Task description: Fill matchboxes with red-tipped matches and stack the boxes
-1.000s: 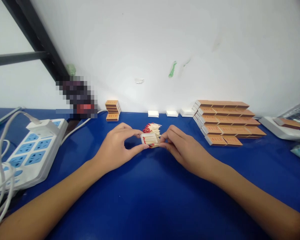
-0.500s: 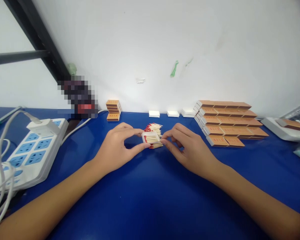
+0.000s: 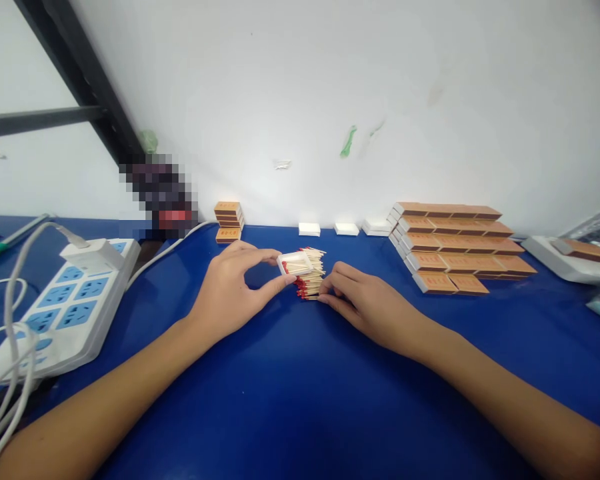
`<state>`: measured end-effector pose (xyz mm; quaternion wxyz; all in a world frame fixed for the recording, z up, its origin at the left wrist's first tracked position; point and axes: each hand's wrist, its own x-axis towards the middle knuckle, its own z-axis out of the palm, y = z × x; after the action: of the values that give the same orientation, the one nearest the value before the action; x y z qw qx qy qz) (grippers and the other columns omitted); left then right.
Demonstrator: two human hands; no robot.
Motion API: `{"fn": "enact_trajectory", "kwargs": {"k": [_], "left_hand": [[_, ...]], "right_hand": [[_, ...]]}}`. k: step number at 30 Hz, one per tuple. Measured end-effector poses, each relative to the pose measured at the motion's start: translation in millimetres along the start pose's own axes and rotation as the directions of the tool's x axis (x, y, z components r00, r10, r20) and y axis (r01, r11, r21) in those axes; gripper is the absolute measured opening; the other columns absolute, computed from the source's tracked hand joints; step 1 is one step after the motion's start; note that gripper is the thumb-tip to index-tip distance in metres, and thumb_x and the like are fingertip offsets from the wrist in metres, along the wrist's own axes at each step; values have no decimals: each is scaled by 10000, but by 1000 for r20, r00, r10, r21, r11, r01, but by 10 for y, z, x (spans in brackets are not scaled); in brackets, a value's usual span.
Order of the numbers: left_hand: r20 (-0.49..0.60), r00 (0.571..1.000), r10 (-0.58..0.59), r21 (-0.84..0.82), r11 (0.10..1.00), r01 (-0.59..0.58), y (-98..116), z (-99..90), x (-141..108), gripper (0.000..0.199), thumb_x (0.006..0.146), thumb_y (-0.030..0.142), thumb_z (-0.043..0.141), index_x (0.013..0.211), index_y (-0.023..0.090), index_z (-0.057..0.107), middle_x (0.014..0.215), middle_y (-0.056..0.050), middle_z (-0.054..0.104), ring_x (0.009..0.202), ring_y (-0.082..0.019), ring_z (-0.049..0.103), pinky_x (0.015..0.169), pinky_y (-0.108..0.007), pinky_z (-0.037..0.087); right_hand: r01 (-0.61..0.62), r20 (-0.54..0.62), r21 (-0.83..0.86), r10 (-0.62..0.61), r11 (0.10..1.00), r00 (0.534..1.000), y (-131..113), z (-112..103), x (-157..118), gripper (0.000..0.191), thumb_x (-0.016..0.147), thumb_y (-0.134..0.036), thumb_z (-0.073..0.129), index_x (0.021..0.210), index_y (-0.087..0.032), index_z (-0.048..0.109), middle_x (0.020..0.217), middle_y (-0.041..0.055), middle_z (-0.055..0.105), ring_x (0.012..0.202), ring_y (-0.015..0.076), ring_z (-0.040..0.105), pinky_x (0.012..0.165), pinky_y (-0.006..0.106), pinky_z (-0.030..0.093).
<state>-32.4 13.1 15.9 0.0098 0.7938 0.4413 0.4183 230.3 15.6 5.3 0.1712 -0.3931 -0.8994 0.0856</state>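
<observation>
My left hand (image 3: 233,280) pinches a small white matchbox tray (image 3: 306,269) between thumb and fingers. Several red-tipped matches lie in the tray, which is tilted and held just above a pile of loose matches (image 3: 311,287) on the blue table. The pile's red heads point left, and the tray hides part of it. At the right edge of that pile is my right hand (image 3: 360,297), its thumb and fingertips closed on the ends of matches; how many is hidden.
Stacked orange matchboxes (image 3: 460,243) stand at the right by the wall, with a smaller stack (image 3: 229,215) at back left. White trays (image 3: 309,229) line the wall. A power strip (image 3: 75,300) with cables lies at left, a white device (image 3: 570,260) at far right.
My left hand has shifted the tray slightly left and up, tilting it and uncovering more of the pile. My right hand has come down and slightly left to the pile's lower right edge.
</observation>
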Motion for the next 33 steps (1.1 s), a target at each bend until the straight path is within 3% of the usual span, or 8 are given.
{"fn": "enact_trajectory", "kwargs": {"k": [5, 12, 21, 33], "left_hand": [[-3, 1000, 20, 3, 1000, -20, -5, 1, 1, 281, 872, 406, 828, 1073, 218, 773, 1041, -29, 807, 965, -220, 711, 888, -384, 581], [-1, 1000, 14, -2, 1000, -14, -7, 8, -4, 296, 872, 412, 828, 1085, 213, 778, 1045, -39, 805, 975, -220, 710, 911, -386, 581], [7, 999, 33, 0, 999, -33, -13, 7, -4, 306, 870, 418, 828, 1094, 218, 773, 1053, -45, 804, 970, -225, 715, 906, -394, 586], [74, 997, 15, -14, 1000, -14, -31, 9, -10, 303, 888, 438, 802, 1094, 217, 780, 1042, -52, 796, 961, -225, 699, 897, -392, 580]], "right_hand": [[-3, -12, 2, 3, 1000, 1000, 11, -35, -3, 116, 1061, -241, 522, 1022, -193, 620, 988, 50, 577, 719, 157, 548, 655, 295, 448], [39, 63, 11, -39, 999, 997, -46, -128, -33, 105, 1018, -213, 560, 953, -198, 641, 963, 37, 570, 724, 142, 561, 658, 287, 450], [40, 52, 15, -41, 999, 998, -34, -85, -16, 123, 1035, -220, 546, 993, -201, 660, 960, 42, 582, 719, 141, 560, 651, 280, 452], [-41, 121, 72, 32, 997, 992, -40, -100, -12, 143, 1078, -271, 518, 996, -204, 614, 1009, 53, 608, 760, 164, 590, 684, 299, 472]]}}
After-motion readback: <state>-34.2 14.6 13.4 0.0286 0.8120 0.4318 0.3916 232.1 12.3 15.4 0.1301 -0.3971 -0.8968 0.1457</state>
